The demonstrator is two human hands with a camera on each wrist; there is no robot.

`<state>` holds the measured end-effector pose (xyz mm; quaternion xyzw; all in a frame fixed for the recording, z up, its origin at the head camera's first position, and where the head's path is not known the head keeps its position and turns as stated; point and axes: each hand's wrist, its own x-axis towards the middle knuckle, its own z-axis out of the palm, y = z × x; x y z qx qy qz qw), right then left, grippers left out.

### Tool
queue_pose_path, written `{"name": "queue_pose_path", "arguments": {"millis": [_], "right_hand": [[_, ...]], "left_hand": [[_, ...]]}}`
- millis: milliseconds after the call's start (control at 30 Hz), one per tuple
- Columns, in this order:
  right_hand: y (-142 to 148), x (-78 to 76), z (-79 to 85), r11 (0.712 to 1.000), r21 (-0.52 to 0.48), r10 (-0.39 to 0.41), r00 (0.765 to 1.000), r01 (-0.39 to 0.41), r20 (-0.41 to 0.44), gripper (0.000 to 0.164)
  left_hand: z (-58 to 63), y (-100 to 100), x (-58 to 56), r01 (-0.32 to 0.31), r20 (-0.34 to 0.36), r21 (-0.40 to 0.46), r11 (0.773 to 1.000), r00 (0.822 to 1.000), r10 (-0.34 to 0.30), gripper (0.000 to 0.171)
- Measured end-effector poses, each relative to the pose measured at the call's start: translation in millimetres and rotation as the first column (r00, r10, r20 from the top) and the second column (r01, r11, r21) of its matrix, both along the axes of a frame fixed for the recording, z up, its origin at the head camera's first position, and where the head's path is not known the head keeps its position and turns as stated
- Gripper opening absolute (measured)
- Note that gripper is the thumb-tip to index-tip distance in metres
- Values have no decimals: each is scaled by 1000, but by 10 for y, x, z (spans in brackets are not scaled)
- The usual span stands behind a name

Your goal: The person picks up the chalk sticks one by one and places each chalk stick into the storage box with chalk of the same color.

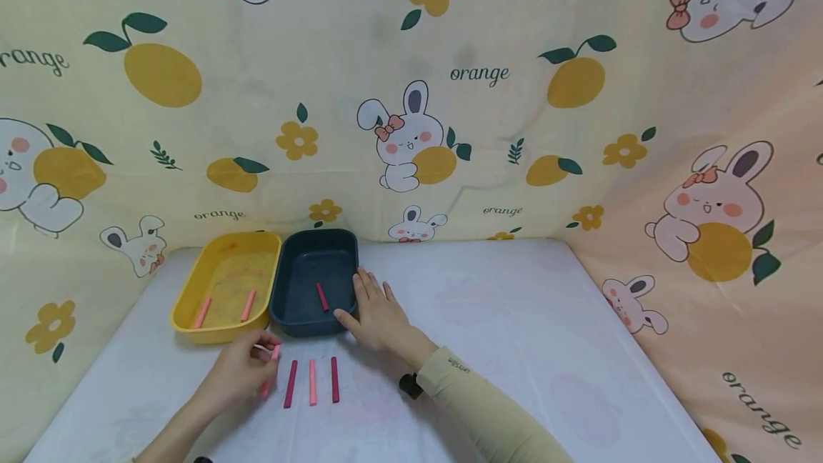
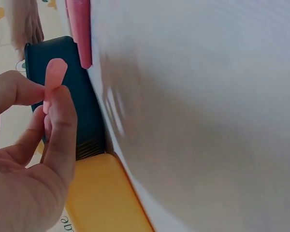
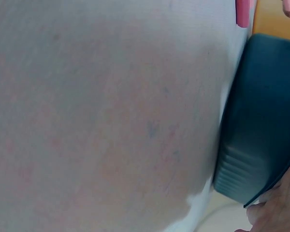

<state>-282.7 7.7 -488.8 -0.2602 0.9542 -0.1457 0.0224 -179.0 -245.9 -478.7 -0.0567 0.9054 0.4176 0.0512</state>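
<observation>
My left hand (image 1: 233, 371) pinches a light pink stick (image 2: 55, 71) between thumb and fingertips, just in front of the yellow tray (image 1: 183, 306). Beside that hand, a dark red stick (image 1: 291, 384), a light pink stick (image 1: 312, 382) and another dark red stick (image 1: 335, 380) lie in a row on the table. My right hand (image 1: 379, 316) rests against the right side of the dark blue tray (image 1: 313, 329), fingers extended along it and thumb at its near corner. Inside the blue tray lies one dark red stick (image 1: 322, 296). Two light pink sticks, left (image 1: 202, 313) and right (image 1: 248, 306), lie in the yellow tray.
Both trays stand side by side at the back left of the white-covered table (image 1: 514, 349). A patterned cloth (image 1: 489, 127) with rabbits and oranges hangs behind and around the table. On the right wrist is a black device (image 1: 410, 385).
</observation>
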Motion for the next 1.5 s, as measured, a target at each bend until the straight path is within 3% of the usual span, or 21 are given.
{"name": "queue_pose_path", "arguments": {"millis": [167, 467, 567, 733, 833, 900, 933, 1133, 1200, 1367, 1500], "right_hand": [[2, 4, 9, 1000, 0, 6, 1000, -6, -5, 88], [-5, 3, -2, 1000, -7, 5, 1000, -5, -1, 88], [-6, 3, 0, 1000, 0, 3, 1000, -3, 2, 88], [-6, 3, 4, 1000, 14, -2, 1000, 2, 6, 89], [-6, 3, 7, 1000, 14, -3, 1000, 3, 11, 89], [-3, 6, 13, 1000, 11, -1, 1000, 1, 15, 89], [-1, 7, 13, 1000, 8, -1, 1000, 0, 14, 89], [0, 1, 0, 1000, 0, 5, 1000, -5, 10, 89], [-1, -3, -6, 1000, 2, 5, 1000, -5, 7, 89], [-3, -8, -10, 1000, 1, 0, 1000, 0, 3, 89], [-3, -8, -5, 1000, -1, -2, 1000, 2, 4, 89]], "left_hand": [[47, -2, 4, -7, -39, 25, 1000, 999, 8, 39], [83, -45, 0, -30, -212, 44, 999, 977, 39, 40], [98, -80, -23, -36, -299, 66, 997, 953, 54, 40], [117, -151, -85, -47, -447, 69, 997, 892, 73, 38], [130, -195, -133, -47, -503, 86, 995, 860, 84, 36], [144, -235, -169, -56, -517, 97, 994, 851, 99, 36], [161, -254, -185, -64, -518, 100, 993, 849, 107, 35], [259, -430, -281, -116, -430, 152, 982, 887, 172, 38], [280, -500, -318, -129, -428, 150, 980, 885, 182, 38], [319, -682, -429, -137, -438, 99, 986, 883, 166, 38], [323, -807, -526, -98, -429, 79, 992, 895, 123, 38]]}}
